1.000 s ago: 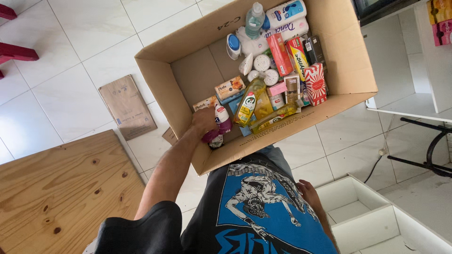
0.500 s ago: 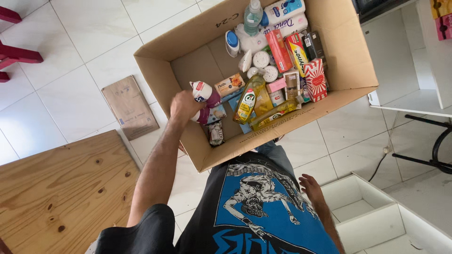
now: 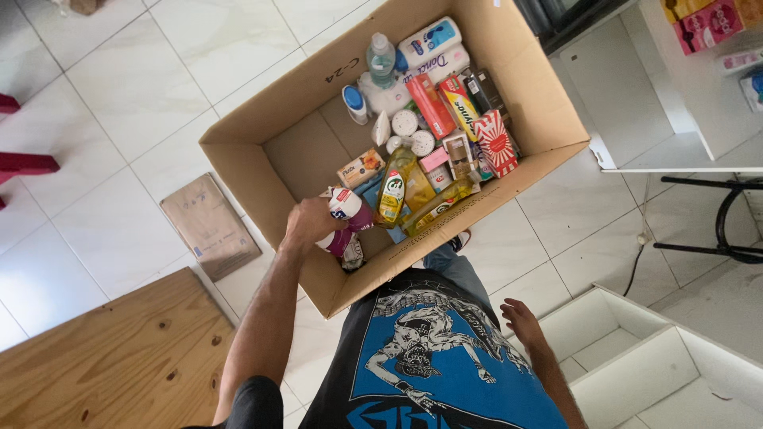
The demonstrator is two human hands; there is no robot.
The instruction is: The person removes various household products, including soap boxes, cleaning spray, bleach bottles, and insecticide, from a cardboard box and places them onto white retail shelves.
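left hand (image 3: 311, 222): wrapped round a white bottle (image 3: 343, 208), just over the cardboard box (image 3: 262, 163)'s near corner
right hand (image 3: 520, 318): loose, fingers spread, outside the box's near wall

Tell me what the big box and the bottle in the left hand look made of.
Box: brown corrugated cardboard, matte, with folded flaps. Bottle in the left hand: probably plastic, white, smooth with a slight sheen.

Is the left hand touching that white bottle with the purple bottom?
Touching. The head view shows the left hand wrapped around the white bottle, above the cardboard box.
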